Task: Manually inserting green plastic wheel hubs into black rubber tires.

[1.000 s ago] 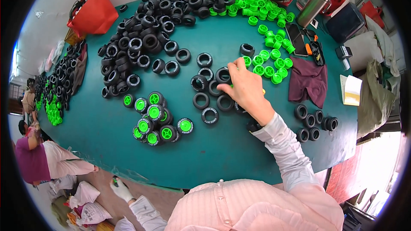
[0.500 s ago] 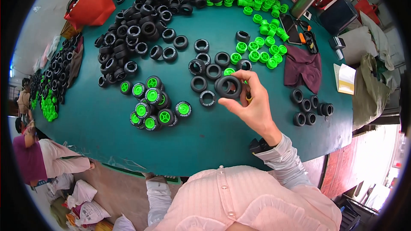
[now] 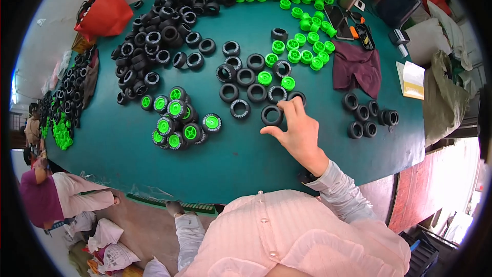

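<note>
While the right hand [image 3: 302,136] is arching over the near side of a loose cluster, its thumb and fingers are standing wide apart around a single black tyre [image 3: 271,115], which is resting on the green tabletop [image 3: 246,174]; the fingertips are not visibly gripping it, though whether they are touching the rubber I cannot tell. The left hand [image 3: 175,208] is hanging low by the table's near edge, showing too small and dark for me to judge how open it is or what, if anything, it is holding. The main risk, to my eye, is coming from tight spacing: another tyre [image 3: 296,98] is sitting just behind the right hand's fingers, so a careless sweep of the knuckles could be shoving it out of place. Two green hubs, the nearer one [image 3: 288,83] included, are lying among the loose tyres, and, being round, they could be rolling off if a neighbour is bumping them. If the thumb is catching the single tyre's rim, that ring could be tipping or skidding into the others. Farther left, the green-centred wheels [image 3: 177,109] are leaning on one another in a heap, where a brushing sleeve could be toppling the upper ones.
</note>
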Motion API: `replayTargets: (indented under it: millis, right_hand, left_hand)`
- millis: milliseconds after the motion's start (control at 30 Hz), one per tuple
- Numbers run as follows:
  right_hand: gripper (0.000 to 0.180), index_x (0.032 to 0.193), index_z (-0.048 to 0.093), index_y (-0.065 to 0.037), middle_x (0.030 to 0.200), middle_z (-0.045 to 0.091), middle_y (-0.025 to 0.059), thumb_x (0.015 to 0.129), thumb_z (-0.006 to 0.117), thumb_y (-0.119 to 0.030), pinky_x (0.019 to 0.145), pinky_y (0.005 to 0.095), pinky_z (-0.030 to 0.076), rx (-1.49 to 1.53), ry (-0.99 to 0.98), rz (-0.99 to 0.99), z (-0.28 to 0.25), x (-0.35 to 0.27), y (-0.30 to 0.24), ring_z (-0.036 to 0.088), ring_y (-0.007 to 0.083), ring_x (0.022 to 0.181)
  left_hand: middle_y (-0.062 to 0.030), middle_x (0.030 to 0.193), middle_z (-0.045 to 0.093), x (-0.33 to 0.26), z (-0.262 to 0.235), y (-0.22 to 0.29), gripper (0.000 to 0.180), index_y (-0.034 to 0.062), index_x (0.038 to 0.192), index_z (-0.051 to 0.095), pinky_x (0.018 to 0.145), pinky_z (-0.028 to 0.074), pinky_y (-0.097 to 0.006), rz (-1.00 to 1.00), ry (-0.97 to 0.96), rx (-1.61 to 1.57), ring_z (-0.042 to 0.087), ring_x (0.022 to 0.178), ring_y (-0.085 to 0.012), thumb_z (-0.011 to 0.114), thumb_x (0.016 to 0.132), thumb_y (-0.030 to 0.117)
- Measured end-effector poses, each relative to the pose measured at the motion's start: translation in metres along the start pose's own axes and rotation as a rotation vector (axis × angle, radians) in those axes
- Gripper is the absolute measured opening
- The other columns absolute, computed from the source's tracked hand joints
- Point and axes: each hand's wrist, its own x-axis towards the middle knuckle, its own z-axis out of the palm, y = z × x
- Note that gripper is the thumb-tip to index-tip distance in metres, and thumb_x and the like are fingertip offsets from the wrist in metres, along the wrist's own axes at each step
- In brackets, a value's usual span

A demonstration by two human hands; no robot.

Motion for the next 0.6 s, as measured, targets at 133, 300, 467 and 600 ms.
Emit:
replayTargets:
  millis: [133, 300, 467, 600]
  right_hand:
    - [0.08, 0.129, 0.053, -0.005, 0.112, 0.055, 0.0107, 0.067, 0.093, -0.038, 0.064, 0.0396, 0.054, -0.108, -0.113, 0.065, 0.006, -0.017, 0.019, 0.069, 0.0294, 0.08]
    - [0.072, 0.131, 0.053, -0.006, 0.115, 0.059, 0.0111, 0.073, 0.09, -0.029, 0.07, 0.0418, 0.055, 0.065, -0.199, 0.085, -0.02, -0.018, 0.027, 0.07, 0.0289, 0.084]
    - [0.066, 0.132, 0.053, -0.008, 0.106, 0.065, 0.0095, 0.078, 0.087, -0.024, 0.072, 0.041, 0.055, 0.126, -0.217, 0.092, -0.015, -0.018, 0.031, 0.071, 0.0266, 0.082]
    - [0.066, 0.132, 0.055, -0.009, 0.089, 0.064, 0.0058, 0.077, 0.088, -0.024, 0.069, 0.037, 0.053, 0.125, -0.266, 0.198, -0.009, -0.011, 0.022, 0.067, 0.0232, 0.076]
  left_hand:
    - [-0.0175, 0.072, 0.067, -0.028, -0.013, 0.035, 0.032, -0.0076, 0.097, 0.07, 0.069, 0.047, -0.043, -0.053, 0.043, 0.473, 0.058, 0.068, -0.0271, 0.06, 0.096, 0.023]
    - [-0.0272, 0.116, 0.067, -0.034, -0.07, 0.073, 0.037, -0.0076, 0.123, 0.061, 0.091, 0.052, -0.045, 0.058, 0.578, 0.502, 0.067, 0.108, -0.0379, 0.053, 0.102, 0.021]
    - [-0.024, 0.134, 0.063, -0.05, -0.069, 0.177, 0.039, -0.0077, 0.134, 0.055, 0.101, 0.05, -0.042, 0.443, 0.645, 0.241, 0.064, 0.118, -0.0339, 0.053, 0.104, 0.017]
    - [-0.0216, 0.135, 0.062, -0.056, -0.034, 0.247, 0.037, -0.0086, 0.136, 0.053, 0.104, 0.049, -0.039, 0.888, 0.382, 0.058, 0.062, 0.12, -0.03, 0.054, 0.104, 0.011]
